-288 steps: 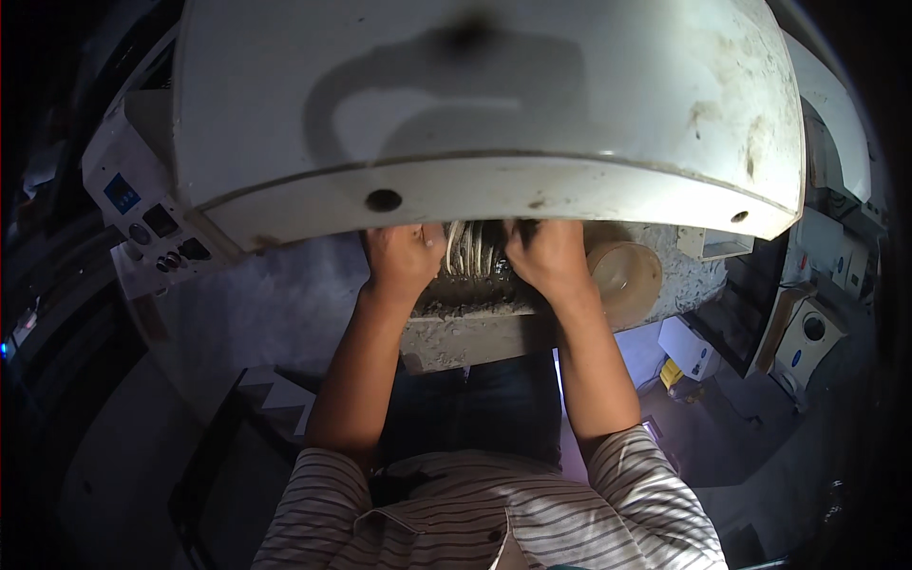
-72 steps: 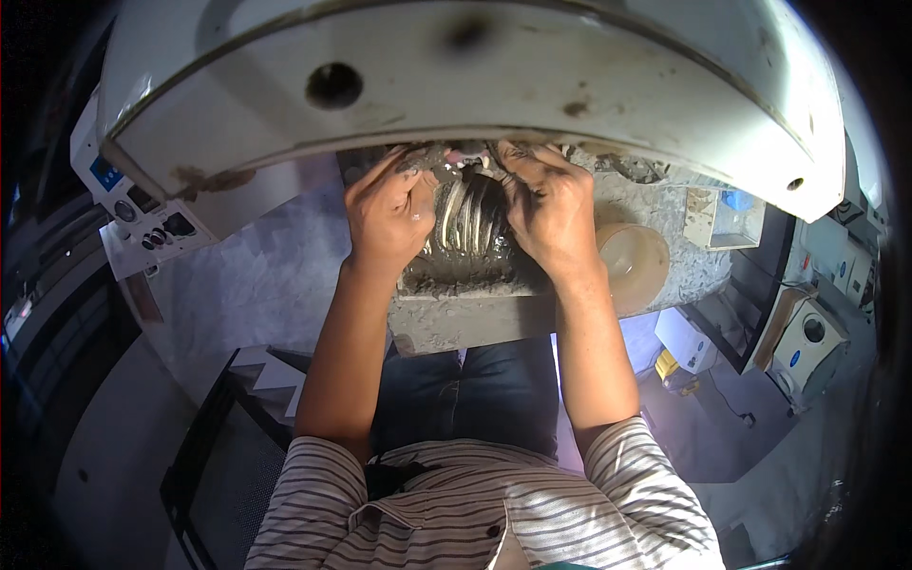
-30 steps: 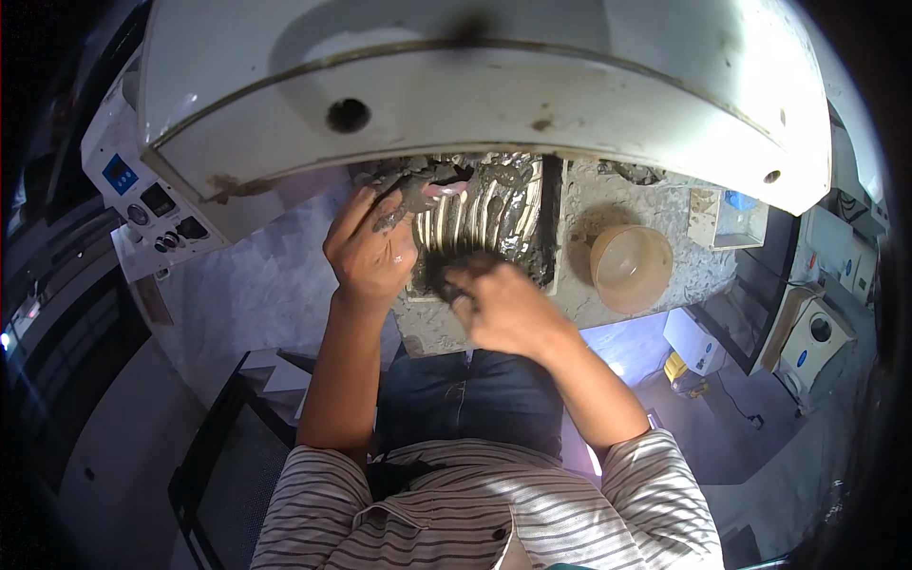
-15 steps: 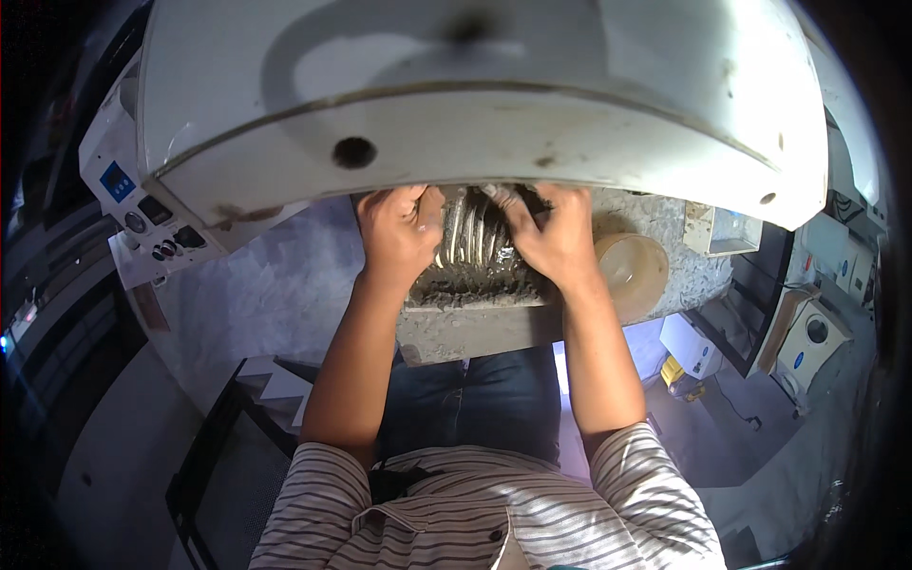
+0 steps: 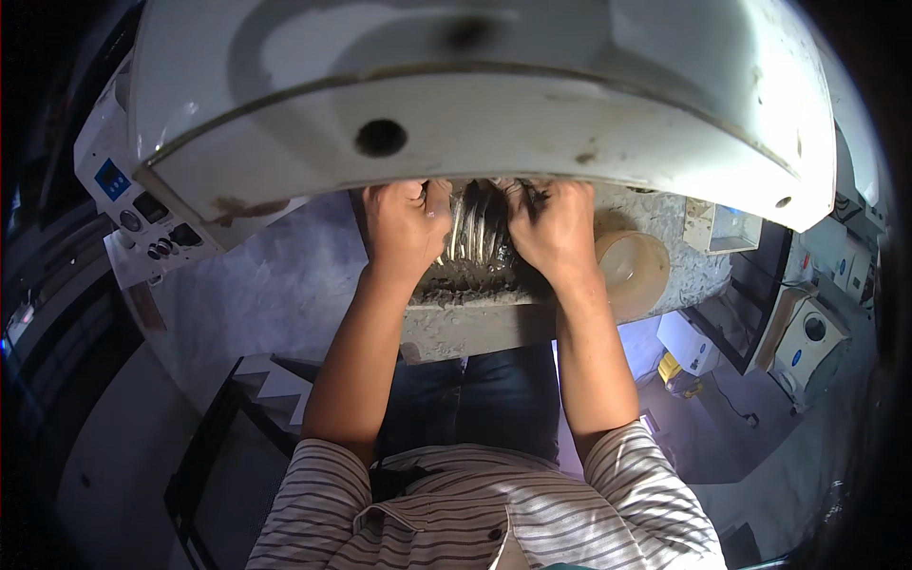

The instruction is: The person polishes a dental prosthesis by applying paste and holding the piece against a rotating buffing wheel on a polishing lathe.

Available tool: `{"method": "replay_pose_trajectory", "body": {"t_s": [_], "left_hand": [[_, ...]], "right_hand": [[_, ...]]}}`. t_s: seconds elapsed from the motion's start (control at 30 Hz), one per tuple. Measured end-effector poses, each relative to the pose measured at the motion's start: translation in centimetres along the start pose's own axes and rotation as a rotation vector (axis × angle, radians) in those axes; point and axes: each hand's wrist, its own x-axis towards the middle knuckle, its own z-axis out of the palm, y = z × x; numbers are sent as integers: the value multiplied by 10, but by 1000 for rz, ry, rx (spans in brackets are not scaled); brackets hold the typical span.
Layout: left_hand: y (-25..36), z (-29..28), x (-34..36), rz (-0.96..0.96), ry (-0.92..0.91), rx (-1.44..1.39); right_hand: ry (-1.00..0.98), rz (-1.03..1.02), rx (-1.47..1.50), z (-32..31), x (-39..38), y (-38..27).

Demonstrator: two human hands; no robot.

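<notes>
Under the front edge of a large white machine housing [image 5: 494, 123], both my hands reach toward a mud-coated, ridged thing [image 5: 475, 233] with several shiny metallic strips side by side. My left hand [image 5: 408, 220] is closed at its left side, thumb against the curled fingers. At its right side my right hand [image 5: 556, 228] is also closed, fingers bent and darkened with wet mud. The housing's edge covers some fingertips, so what either hand grips does not show. Dark sludge [image 5: 480, 285] is heaped along the near side of the strips, above a grey, mud-smeared ledge [image 5: 475, 328].
A round beige basin [image 5: 632, 271] stands right of my right hand. Beyond it sits a small white open box [image 5: 724, 228]. A control panel [image 5: 152, 214] with knobs is at the left. Another white machine [image 5: 807, 337] stands at the far right.
My right hand's fingers, stretched over the strips before, are now more curled and further under the housing edge. The left hand has shifted slightly right. The view has tilted a little.
</notes>
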Motion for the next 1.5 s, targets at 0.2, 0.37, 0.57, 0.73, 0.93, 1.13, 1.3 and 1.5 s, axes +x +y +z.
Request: {"method": "replay_pose_trajectory", "body": {"t_s": [0.2,0.37,0.57,0.73,0.93,1.13,1.3,1.5], "left_hand": [[2,-1,-1,-75,2,-31],[-3,-17,-6,150,-2,-31],[-9,-10,-9,54,-83,-100],[-18,-2,-3,20,-8,-32],[-3,0,-8,-68,16,40],[-2,5,-6,89,117,-97],[3,2,-9,101,144,-70],[-3,4,-6,53,136,-84]], "right_hand": [[7,61,17,-3,5,-3],[-98,71,139,-32,-6,-20],[-59,-221,194,-10,-14,-9],[-55,-32,67,-4,-4,-1],[-28,-97,-45,4,1,1],[29,-122,-11,6,-1,14],[-7,-148,-10,-1,-3,8],[-20,-95,-39,2,2,2]]}}
